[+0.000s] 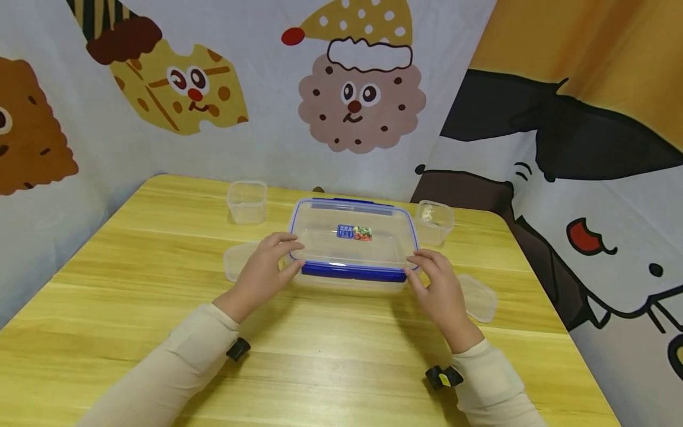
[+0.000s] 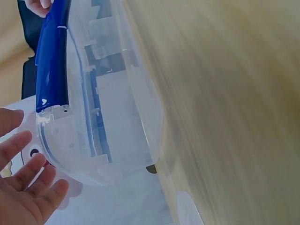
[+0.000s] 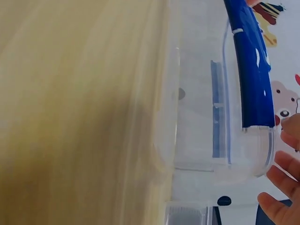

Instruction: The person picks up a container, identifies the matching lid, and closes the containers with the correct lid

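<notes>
A large clear food container with a transparent lid, a blue rim line and blue side clips stands upright on the table, a small picture label on top. Its front clip lies folded down along the side. My left hand is at the front left corner, fingers spread and slightly bent over the lid's edge. At the front right corner, my right hand has its fingertips at the rim, loosely bent. Both wrist views show the fingers beside the corners without a firm grip; exact contact is hard to tell.
Behind on the left stands a small clear tub, and another tub is at the back right. A small flat lid lies partly behind the left hand, a second lid beside the right. Printed cloth hangs behind the wooden table.
</notes>
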Available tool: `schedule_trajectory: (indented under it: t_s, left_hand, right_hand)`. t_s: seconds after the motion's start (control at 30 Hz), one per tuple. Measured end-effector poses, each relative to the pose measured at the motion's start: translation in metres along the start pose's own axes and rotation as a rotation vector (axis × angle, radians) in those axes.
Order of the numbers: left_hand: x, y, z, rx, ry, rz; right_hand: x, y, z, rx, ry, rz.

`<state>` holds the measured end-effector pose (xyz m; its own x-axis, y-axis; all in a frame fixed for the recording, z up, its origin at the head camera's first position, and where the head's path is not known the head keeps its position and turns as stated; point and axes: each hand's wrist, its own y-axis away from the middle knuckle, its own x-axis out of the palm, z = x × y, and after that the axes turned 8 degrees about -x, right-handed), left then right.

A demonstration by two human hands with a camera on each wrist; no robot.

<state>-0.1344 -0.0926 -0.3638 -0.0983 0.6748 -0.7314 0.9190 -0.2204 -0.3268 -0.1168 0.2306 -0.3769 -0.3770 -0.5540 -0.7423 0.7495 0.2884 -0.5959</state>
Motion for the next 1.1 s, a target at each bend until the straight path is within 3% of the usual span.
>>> schedule_trajectory:
  t_s: [0.53, 0.7, 0.9, 1.1]
  left_hand:
    - [0.0, -0.009, 0.008, -0.228, 0.222, 0.052]
    - [0.001, -0.01, 0.014, -0.351, 0.334, 0.084]
    - [-0.001, -0.012, 0.016, -0.502, 0.456, 0.148]
    - [-0.004, -0.013, 0.016, -0.585, 0.547, 0.197]
  right_hand:
    - [-0.004, -0.002, -0.01, 0.362, -0.3, 0.09]
    - [-0.003, -0.001, -0.012, 0.52, -0.444, 0.134]
    - [-0.003, -0.001, -0.012, 0.653, -0.62, 0.118]
    - [-0.006, -0.003, -0.01, 0.76, -0.759, 0.113]
